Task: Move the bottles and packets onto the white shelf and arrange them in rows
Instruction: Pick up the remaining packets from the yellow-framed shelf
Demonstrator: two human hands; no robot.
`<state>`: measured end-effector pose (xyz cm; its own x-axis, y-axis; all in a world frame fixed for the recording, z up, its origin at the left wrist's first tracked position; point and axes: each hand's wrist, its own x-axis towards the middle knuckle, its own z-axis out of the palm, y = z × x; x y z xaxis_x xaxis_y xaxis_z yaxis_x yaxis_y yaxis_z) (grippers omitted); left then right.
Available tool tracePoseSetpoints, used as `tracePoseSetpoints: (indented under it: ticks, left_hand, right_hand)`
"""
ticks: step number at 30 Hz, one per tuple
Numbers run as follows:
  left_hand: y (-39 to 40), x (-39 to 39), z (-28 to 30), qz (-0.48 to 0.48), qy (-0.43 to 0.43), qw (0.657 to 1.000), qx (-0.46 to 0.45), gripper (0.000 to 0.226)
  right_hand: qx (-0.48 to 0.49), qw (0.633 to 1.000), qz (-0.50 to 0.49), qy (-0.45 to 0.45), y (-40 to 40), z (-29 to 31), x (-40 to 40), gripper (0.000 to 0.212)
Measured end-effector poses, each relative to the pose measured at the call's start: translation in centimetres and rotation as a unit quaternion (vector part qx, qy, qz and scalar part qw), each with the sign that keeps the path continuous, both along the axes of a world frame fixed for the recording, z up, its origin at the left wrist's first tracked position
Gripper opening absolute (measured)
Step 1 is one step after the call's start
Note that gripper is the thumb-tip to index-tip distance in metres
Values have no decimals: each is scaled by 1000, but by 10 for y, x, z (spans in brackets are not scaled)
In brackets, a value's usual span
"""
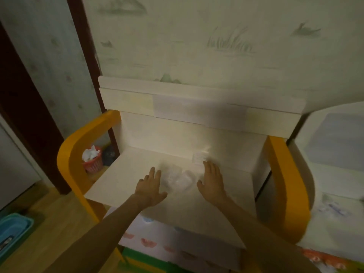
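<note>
Between my open left hand [150, 186] and open right hand [211, 181] lies a blurred clear packet [178, 179] on the white shelf [122, 174]: at 3 o'clock from the left, 9 o'clock from the right, equally near.

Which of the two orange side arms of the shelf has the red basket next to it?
The left orange arm. The red basket, holding white crumpled paper, sits just inside its curve; the right orange arm only borders a white unit.

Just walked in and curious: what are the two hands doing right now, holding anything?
Left hand: open, fingers straight, flat on the white shelf, holding nothing.
Right hand: open, fingers straight, holding nothing.
</note>
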<state>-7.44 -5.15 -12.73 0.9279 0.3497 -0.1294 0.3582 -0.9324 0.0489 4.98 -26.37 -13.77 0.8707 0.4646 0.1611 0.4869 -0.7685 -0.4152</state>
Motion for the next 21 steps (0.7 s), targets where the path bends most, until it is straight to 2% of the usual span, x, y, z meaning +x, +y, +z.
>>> tracePoseSetpoints:
  ticks: [4, 8, 15, 21]
  left_hand:
    - [11, 38, -9, -25, 14, 999, -45, 98]
    - [29, 78, -13, -49, 11, 996, -73, 92]
    - [45, 121, -18, -23, -16, 995, -96, 84]
    - [55, 128, -13, -34, 6, 993, -114, 83]
  right_hand:
    - [-16, 1000, 1, -2, 32, 1, 43, 72]
    - [-57, 998, 4, -12, 42, -24, 80, 71]
    - [-92, 992, 1, -89, 50, -37, 108, 57]
    - [-49, 995, 2, -87, 51, -31, 108, 42]
